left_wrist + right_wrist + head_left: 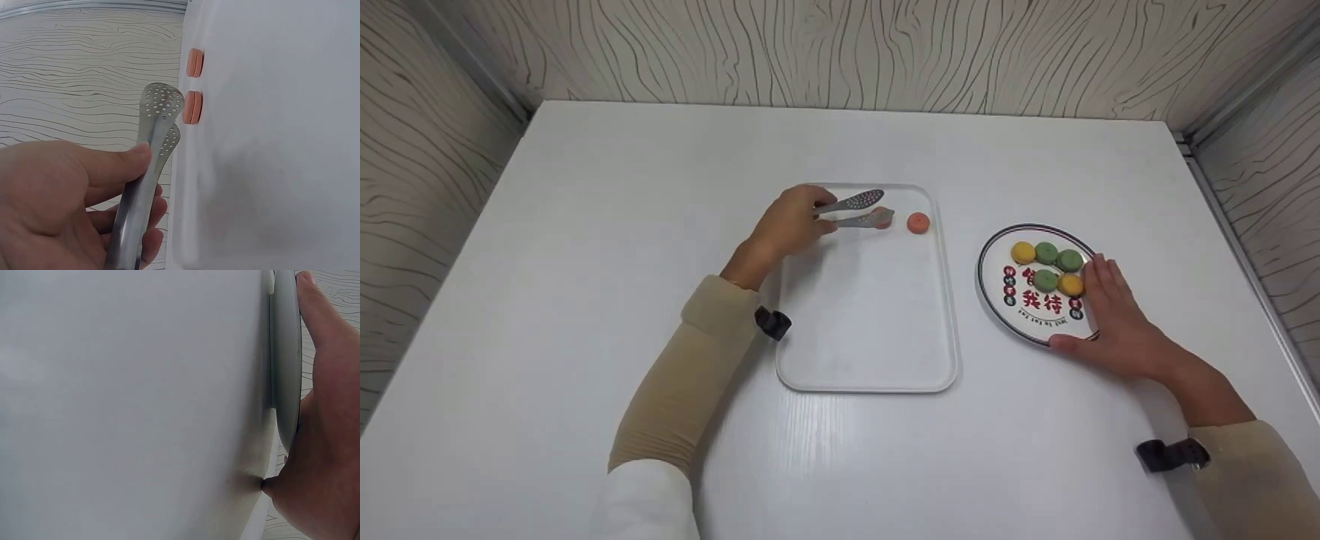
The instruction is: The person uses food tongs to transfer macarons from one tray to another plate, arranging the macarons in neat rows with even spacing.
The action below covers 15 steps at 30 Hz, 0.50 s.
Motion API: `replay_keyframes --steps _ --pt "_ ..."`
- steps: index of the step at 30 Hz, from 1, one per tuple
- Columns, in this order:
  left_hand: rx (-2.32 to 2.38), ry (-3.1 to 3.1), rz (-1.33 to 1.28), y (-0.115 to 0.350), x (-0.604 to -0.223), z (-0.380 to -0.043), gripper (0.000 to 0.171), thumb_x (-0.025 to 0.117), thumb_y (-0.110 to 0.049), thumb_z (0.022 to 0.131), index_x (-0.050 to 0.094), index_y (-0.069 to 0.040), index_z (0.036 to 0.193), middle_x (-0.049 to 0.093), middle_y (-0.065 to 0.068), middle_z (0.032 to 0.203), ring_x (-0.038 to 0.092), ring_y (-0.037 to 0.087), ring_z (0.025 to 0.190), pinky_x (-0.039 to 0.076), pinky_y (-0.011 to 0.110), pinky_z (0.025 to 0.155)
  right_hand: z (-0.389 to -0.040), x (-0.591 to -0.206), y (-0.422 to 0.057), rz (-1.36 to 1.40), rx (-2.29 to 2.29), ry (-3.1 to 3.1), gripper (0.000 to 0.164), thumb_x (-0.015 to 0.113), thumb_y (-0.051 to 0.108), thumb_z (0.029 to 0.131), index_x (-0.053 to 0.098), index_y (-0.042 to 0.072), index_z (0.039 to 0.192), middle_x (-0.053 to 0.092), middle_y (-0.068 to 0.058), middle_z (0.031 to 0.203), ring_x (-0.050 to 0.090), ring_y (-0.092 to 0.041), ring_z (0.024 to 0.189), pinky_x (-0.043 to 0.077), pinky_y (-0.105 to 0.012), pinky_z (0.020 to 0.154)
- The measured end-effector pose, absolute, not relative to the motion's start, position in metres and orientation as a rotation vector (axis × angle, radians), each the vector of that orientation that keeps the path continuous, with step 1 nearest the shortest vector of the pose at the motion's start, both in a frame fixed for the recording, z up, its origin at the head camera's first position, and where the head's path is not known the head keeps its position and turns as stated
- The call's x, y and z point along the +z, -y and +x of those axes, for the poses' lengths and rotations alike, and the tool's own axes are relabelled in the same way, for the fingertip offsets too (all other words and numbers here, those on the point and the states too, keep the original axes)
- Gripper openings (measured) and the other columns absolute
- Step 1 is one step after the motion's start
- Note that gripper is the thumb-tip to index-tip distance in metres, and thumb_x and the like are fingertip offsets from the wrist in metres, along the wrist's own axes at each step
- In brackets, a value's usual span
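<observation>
My left hand (789,223) grips metal tongs (147,152) with perforated tips over the far end of a white tray (862,322). The tongs' arms stand apart, and nothing is pinched between them. Below the nearer tip sits an orange-pink macaron (192,107), partly covered by it in the head view; a second orange-pink macaron (918,223) lies just to its right. On the right, my right hand (1121,330) rests against the rim of a round plate (994,264), thumb at the near edge and straight fingers along the right edge.
Three green macarons (1045,281) and two yellow macarons (1023,252) lie on the plate, which carries red and black lettering. Both tray and plate stand on a white table (570,300). Wood-patterned walls (840,52) enclose its far side and flanks.
</observation>
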<state>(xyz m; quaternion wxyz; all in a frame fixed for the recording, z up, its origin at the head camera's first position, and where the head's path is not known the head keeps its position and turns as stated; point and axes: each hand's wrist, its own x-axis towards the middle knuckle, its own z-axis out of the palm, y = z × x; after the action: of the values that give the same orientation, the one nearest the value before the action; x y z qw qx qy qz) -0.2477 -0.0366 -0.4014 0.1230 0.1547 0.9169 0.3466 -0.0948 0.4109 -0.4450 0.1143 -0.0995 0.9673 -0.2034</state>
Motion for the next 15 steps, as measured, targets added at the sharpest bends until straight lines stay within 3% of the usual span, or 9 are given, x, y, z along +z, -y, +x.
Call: replay_keyframes --steps 15 --pt "0.968 -2.681 0.430 0.0323 -0.4105 -0.2496 0.036 0.069 -0.009 0.097 0.064 -0.001 0.132 0.062 0.012 0.132 0.057 0.023 0.117 0.045 0.038 0.104 -0.0955 -0.4468 -0.4113 -0.311 -0.576 -2.838 0.122 0.073 0.051 0.089 -0.008 -0.011 0.156 -0.016 -0.031 0.163 -0.021 -0.043 0.151 -0.005 -0.056 0.122"
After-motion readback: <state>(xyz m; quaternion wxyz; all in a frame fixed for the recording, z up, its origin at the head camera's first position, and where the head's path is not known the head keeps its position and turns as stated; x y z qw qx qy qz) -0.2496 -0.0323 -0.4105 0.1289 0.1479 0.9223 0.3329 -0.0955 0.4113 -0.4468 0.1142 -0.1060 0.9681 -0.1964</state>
